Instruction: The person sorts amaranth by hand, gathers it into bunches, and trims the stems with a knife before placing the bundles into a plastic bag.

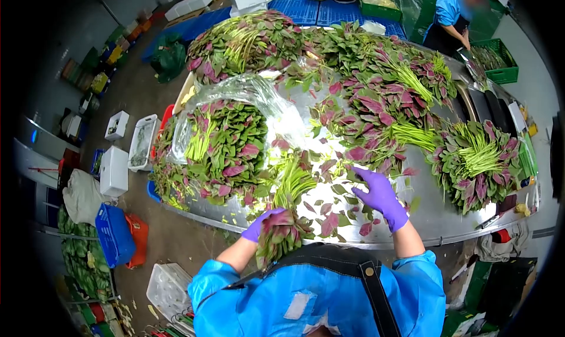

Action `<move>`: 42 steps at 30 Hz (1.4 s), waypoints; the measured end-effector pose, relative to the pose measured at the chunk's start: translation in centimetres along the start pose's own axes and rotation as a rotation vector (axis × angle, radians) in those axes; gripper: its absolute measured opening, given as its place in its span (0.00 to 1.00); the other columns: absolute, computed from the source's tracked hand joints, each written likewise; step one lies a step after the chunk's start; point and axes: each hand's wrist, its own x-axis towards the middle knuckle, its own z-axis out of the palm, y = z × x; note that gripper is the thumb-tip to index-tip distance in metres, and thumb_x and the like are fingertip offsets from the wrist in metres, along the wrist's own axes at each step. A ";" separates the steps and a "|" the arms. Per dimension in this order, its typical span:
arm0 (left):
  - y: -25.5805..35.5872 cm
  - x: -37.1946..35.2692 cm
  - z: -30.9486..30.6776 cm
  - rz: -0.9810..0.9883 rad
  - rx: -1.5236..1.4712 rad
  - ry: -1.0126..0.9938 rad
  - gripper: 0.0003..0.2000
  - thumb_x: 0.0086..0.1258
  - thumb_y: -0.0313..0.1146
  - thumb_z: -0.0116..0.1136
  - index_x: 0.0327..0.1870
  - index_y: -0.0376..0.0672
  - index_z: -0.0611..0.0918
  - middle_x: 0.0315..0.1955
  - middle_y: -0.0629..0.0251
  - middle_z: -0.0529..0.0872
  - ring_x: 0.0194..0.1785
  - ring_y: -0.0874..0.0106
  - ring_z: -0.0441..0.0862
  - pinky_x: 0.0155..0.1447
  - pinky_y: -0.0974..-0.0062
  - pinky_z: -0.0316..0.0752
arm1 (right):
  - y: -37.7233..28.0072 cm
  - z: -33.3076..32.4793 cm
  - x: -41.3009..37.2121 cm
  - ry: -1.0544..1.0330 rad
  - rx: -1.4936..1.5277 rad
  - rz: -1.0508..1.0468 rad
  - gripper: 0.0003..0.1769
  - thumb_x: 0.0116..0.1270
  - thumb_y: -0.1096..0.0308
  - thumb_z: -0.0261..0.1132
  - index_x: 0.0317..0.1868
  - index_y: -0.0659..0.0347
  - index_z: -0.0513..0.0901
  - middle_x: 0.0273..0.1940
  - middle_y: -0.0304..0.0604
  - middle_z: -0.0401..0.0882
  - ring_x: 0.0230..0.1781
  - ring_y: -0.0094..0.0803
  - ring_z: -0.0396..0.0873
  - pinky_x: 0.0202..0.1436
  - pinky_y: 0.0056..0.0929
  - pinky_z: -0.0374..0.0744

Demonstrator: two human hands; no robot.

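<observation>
My left hand point(263, 224), in a purple glove, is closed round a bunch of red-green leafy greens point(285, 234) at the table's front edge, its pale stems pointing away from me. My right hand point(376, 197), also gloved, has its fingers apart over the metal table point(421, 210), close to loose leaves point(329, 224). Beyond my left hand, a large heap of greens point(232, 145) sits partly inside a clear plastic bag point(268, 98). A further bunch point(477, 154) lies at the right, its stems uppermost.
Piles of greens point(247, 40) line the table's far side. Another person point(450, 22) stands at the back right beside a green crate point(494, 63). Blue point(115, 234) and white bins point(143, 143) stand on the floor at the left.
</observation>
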 end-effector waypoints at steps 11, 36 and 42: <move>3.3 1.5 5.7 0.008 0.558 -0.049 0.25 0.51 0.28 0.61 0.54 0.37 0.73 0.45 0.64 0.79 0.51 0.70 0.75 0.56 0.74 0.68 | -5.1 5.5 2.2 -0.001 0.071 -0.033 0.55 0.43 0.50 0.73 0.68 0.56 0.52 0.54 0.56 0.69 0.57 0.47 0.67 0.63 0.46 0.59; 3.7 1.2 6.7 -0.338 1.040 -0.466 0.27 0.45 0.27 0.67 0.50 0.35 0.74 0.35 0.65 0.82 0.39 0.78 0.76 0.44 0.78 0.71 | -1.7 3.9 3.0 -0.897 0.435 -0.149 0.27 0.58 0.60 0.66 0.57 0.56 0.72 0.47 0.43 0.78 0.47 0.28 0.75 0.53 0.27 0.71; 4.3 0.7 7.7 -0.603 0.966 -0.433 0.28 0.44 0.26 0.67 0.51 0.37 0.74 0.35 0.65 0.81 0.38 0.78 0.75 0.44 0.78 0.70 | -2.1 2.3 2.5 -0.930 0.272 -0.227 0.23 0.55 0.61 0.67 0.51 0.57 0.75 0.40 0.38 0.79 0.41 0.26 0.75 0.47 0.27 0.72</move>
